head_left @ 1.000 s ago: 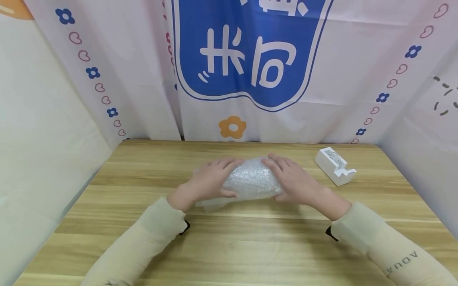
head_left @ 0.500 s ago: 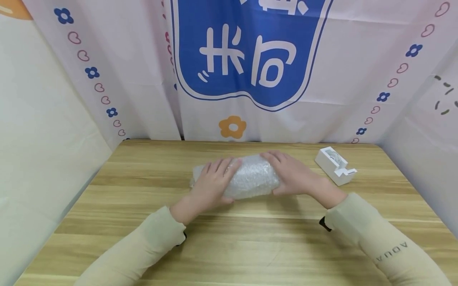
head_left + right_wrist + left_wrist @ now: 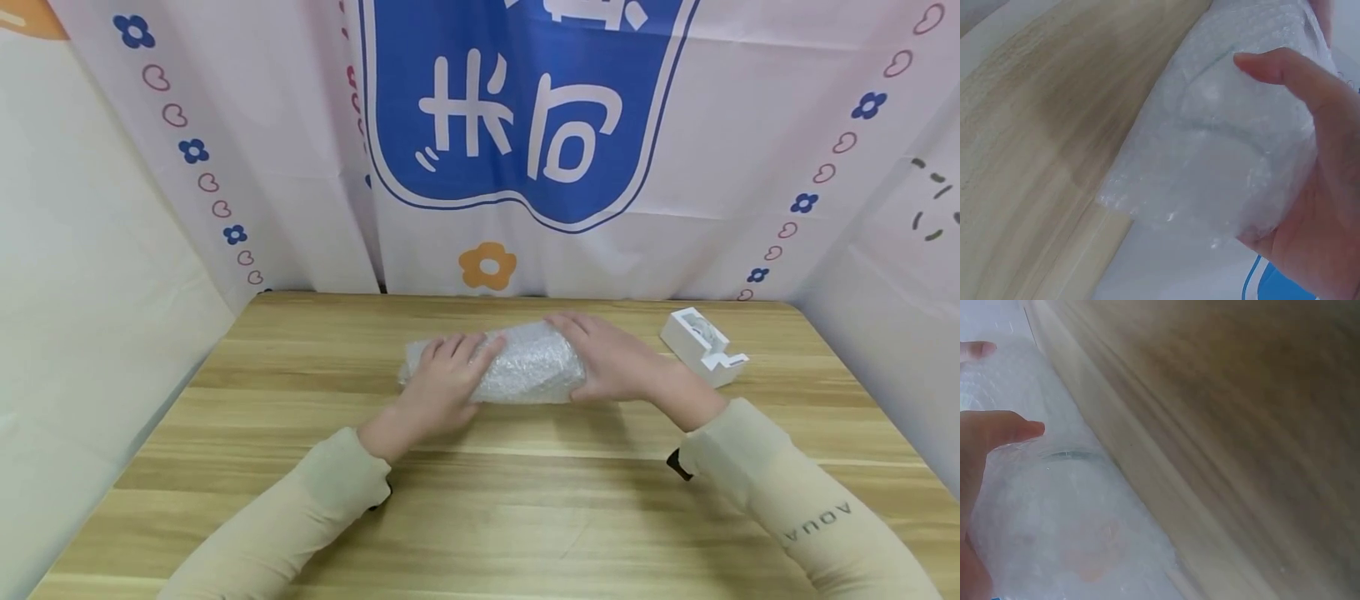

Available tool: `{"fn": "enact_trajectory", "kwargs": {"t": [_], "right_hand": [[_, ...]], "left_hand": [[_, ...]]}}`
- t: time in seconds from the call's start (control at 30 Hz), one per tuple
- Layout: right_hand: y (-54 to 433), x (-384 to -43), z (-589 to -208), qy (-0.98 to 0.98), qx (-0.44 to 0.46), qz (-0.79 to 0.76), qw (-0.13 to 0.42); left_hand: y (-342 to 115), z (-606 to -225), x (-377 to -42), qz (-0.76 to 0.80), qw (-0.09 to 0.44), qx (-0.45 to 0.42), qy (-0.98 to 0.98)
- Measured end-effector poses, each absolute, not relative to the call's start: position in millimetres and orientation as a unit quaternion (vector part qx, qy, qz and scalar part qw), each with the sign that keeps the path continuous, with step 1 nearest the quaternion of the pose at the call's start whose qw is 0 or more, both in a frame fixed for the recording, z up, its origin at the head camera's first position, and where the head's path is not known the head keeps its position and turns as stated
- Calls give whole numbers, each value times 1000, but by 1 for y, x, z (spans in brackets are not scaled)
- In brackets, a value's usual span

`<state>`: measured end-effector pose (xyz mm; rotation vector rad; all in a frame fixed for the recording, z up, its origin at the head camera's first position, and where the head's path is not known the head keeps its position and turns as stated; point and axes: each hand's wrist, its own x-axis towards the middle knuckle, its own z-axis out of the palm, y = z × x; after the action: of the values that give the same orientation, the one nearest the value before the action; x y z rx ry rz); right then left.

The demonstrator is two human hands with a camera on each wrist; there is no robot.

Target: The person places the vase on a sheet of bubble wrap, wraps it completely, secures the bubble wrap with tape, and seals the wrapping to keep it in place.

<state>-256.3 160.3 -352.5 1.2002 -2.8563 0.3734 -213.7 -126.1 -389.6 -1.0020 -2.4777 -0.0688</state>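
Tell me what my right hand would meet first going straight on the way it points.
The bubble-wrapped bundle, which the right hand is gripping. Past it, the line seems to run over the tabletop toward the printed curtain, though depth is unclear.

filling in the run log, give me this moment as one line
left hand: grips bubble-wrapped bundle, left part | right hand: grips bundle, right end | tape dispenser: on table, right of bundle, untouched
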Motion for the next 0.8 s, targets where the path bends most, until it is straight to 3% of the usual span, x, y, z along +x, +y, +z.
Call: {"fn": "enact_trajectory", "kwargs": {"t": [0.23,0.57,0.8], "right_hand": [[161,-246,-355,-918,391,29,54],[173,-246,-357,-881,451,79,116],[178,-241,-357,-875,458,69,142]], "left_hand": [[-126,-387,-216,-39,186,-350,-917],[-128,-371,-216,-105,95,-321,-936],[-127,-369,-212,-138,92,-316,-934]]}}
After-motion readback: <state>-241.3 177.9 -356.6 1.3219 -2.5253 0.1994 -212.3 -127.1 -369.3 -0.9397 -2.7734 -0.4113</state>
